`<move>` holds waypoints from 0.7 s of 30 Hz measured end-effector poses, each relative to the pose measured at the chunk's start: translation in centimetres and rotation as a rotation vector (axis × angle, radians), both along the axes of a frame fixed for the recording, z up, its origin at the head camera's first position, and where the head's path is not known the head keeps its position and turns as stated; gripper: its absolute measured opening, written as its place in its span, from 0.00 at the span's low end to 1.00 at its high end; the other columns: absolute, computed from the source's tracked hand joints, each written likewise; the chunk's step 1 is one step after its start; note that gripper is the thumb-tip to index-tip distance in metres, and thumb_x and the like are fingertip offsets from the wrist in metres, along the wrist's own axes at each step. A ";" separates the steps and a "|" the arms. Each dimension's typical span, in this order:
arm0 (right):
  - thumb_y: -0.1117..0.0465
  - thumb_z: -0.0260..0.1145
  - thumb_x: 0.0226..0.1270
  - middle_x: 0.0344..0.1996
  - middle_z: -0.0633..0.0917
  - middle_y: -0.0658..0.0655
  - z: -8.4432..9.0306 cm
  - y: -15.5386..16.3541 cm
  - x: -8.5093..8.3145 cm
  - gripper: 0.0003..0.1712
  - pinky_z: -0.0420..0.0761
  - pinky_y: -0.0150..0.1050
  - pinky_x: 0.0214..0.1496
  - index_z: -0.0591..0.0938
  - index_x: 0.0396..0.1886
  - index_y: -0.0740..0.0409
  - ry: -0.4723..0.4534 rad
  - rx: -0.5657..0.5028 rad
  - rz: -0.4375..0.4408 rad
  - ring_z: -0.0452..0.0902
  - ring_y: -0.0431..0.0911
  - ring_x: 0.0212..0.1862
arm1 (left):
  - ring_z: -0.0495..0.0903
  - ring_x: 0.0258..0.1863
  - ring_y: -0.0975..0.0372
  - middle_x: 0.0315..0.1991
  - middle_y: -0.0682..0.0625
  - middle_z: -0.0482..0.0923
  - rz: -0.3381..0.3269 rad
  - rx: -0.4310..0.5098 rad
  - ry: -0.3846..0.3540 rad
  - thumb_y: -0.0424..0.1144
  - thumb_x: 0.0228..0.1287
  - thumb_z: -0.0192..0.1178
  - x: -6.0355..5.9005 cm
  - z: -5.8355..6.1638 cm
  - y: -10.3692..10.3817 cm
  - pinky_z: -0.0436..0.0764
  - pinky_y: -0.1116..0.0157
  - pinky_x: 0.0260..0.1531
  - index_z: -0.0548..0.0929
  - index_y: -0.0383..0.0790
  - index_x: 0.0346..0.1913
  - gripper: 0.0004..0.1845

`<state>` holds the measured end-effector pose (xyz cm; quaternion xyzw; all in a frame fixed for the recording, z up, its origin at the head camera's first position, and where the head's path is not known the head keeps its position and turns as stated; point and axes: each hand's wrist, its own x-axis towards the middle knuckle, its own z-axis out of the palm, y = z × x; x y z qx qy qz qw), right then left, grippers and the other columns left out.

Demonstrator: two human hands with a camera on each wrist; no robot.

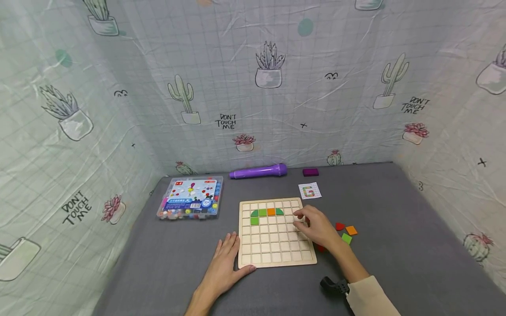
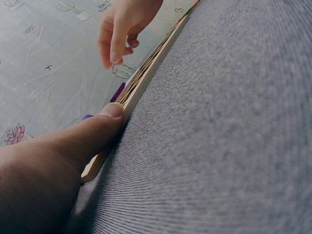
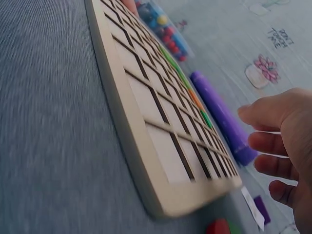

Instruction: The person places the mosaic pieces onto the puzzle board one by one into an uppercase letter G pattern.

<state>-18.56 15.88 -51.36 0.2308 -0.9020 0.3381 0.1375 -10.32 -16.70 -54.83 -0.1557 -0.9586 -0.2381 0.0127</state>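
Observation:
A wooden grid board (image 1: 276,239) lies on the table. My left hand (image 1: 222,267) rests flat at its left side, fingers straight, with the thumb (image 2: 113,110) touching the near edge. Over the board's right edge hovers my right hand (image 1: 319,226), its fingers loosely bent and nothing between them. In the board's upper rows sit two green square tiles, one of them a light green square (image 1: 254,220), an orange square tile (image 1: 271,212) and two dark green rounded-corner tiles, one being the right rounded tile (image 1: 279,211).
Right of the board lie a red piece (image 1: 340,226), an orange square (image 1: 351,230), a green square (image 1: 346,238) and another red piece (image 1: 321,248). Behind are a pattern card (image 1: 310,190), a purple block (image 1: 310,172), a purple microphone-shaped stick (image 1: 258,171) and a plastic bead box (image 1: 191,197).

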 end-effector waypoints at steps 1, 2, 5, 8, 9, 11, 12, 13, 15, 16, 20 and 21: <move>0.61 0.75 0.62 0.34 0.82 0.50 -0.1 0.3 0.1 0.14 0.70 0.30 0.30 0.87 0.46 0.58 -0.007 0.003 -0.010 0.70 0.43 0.32 | 0.51 0.81 0.49 0.79 0.41 0.55 0.001 -0.001 -0.004 0.74 0.58 0.58 0.0 0.0 0.0 0.50 0.47 0.81 0.61 0.36 0.77 0.55; 0.60 0.74 0.62 0.34 0.82 0.50 -0.1 0.7 0.2 0.14 0.70 0.30 0.31 0.87 0.46 0.58 -0.011 0.008 -0.020 0.70 0.44 0.32 | 0.51 0.81 0.49 0.79 0.41 0.55 0.001 -0.002 -0.007 0.74 0.58 0.57 0.0 0.0 0.0 0.50 0.47 0.81 0.61 0.36 0.77 0.55; 0.60 0.74 0.62 0.35 0.82 0.50 -0.2 1.6 0.7 0.14 0.72 0.31 0.32 0.87 0.47 0.58 -0.017 0.018 -0.048 0.71 0.43 0.34 | 0.50 0.81 0.48 0.79 0.41 0.55 -0.001 0.000 -0.016 0.74 0.58 0.57 0.0 0.0 0.0 0.50 0.46 0.80 0.61 0.36 0.77 0.55; 0.60 0.75 0.62 0.37 0.83 0.49 -0.3 2.7 1.2 0.15 0.74 0.32 0.33 0.87 0.48 0.56 -0.022 0.024 -0.082 0.71 0.43 0.35 | 0.50 0.81 0.48 0.80 0.41 0.54 -0.002 0.005 -0.024 0.74 0.59 0.58 0.0 0.0 0.0 0.49 0.46 0.81 0.61 0.37 0.77 0.55; 0.59 0.74 0.62 0.38 0.83 0.49 -0.3 3.1 1.4 0.15 0.74 0.32 0.34 0.87 0.48 0.56 -0.028 0.024 -0.095 0.71 0.43 0.35 | 0.50 0.81 0.48 0.80 0.41 0.54 -0.001 0.007 -0.026 0.74 0.59 0.57 0.0 0.1 0.0 0.49 0.46 0.81 0.61 0.37 0.78 0.55; 0.60 0.74 0.62 0.39 0.83 0.48 -0.4 3.8 1.7 0.15 0.74 0.33 0.35 0.87 0.49 0.55 -0.033 0.025 -0.118 0.71 0.43 0.37 | 0.50 0.81 0.48 0.80 0.41 0.54 0.001 0.005 -0.026 0.74 0.59 0.57 0.0 0.1 0.0 0.49 0.46 0.81 0.60 0.37 0.78 0.55; 0.60 0.74 0.62 0.39 0.83 0.48 -0.4 4.2 1.8 0.15 0.74 0.33 0.35 0.87 0.49 0.55 -0.034 0.024 -0.127 0.71 0.43 0.37 | 0.50 0.81 0.49 0.80 0.42 0.54 0.003 0.002 -0.027 0.74 0.59 0.57 0.0 0.1 0.0 0.49 0.47 0.81 0.60 0.37 0.78 0.55; 0.60 0.74 0.62 0.40 0.83 0.48 -0.4 4.6 1.9 0.16 0.74 0.34 0.36 0.87 0.49 0.55 -0.031 0.025 -0.136 0.71 0.43 0.37 | 0.50 0.81 0.49 0.80 0.42 0.54 0.003 0.001 -0.026 0.74 0.58 0.57 0.0 0.1 -0.1 0.49 0.47 0.81 0.60 0.37 0.78 0.55; 0.60 0.74 0.62 0.40 0.83 0.48 -0.4 5.3 2.1 0.16 0.74 0.34 0.36 0.87 0.49 0.56 -0.025 0.025 -0.155 0.71 0.43 0.37 | 0.50 0.81 0.49 0.80 0.42 0.54 0.003 -0.003 -0.025 0.74 0.58 0.57 0.0 0.1 -0.1 0.49 0.46 0.81 0.61 0.37 0.78 0.55; 0.60 0.74 0.62 0.40 0.83 0.49 -0.4 5.6 2.2 0.16 0.73 0.34 0.35 0.87 0.49 0.56 -0.017 0.028 -0.166 0.71 0.43 0.36 | 0.50 0.81 0.49 0.80 0.42 0.54 0.002 -0.004 -0.024 0.74 0.59 0.57 0.0 0.1 -0.1 0.49 0.46 0.81 0.61 0.37 0.77 0.55; 0.61 0.75 0.60 0.40 0.84 0.51 -0.7 7.1 2.7 0.16 0.73 0.34 0.32 0.87 0.48 0.57 0.004 0.041 -0.212 0.70 0.43 0.35 | 0.50 0.81 0.49 0.80 0.41 0.54 -0.003 0.005 -0.030 0.74 0.59 0.57 0.0 0.2 -0.1 0.49 0.46 0.81 0.61 0.37 0.78 0.55; 0.62 0.75 0.60 0.40 0.84 0.52 -0.9 7.4 2.9 0.16 0.74 0.34 0.32 0.87 0.48 0.57 0.011 0.045 -0.224 0.71 0.43 0.35 | 0.50 0.81 0.48 0.80 0.41 0.54 -0.004 0.006 -0.030 0.74 0.59 0.57 0.0 0.2 0.0 0.49 0.46 0.81 0.61 0.37 0.78 0.55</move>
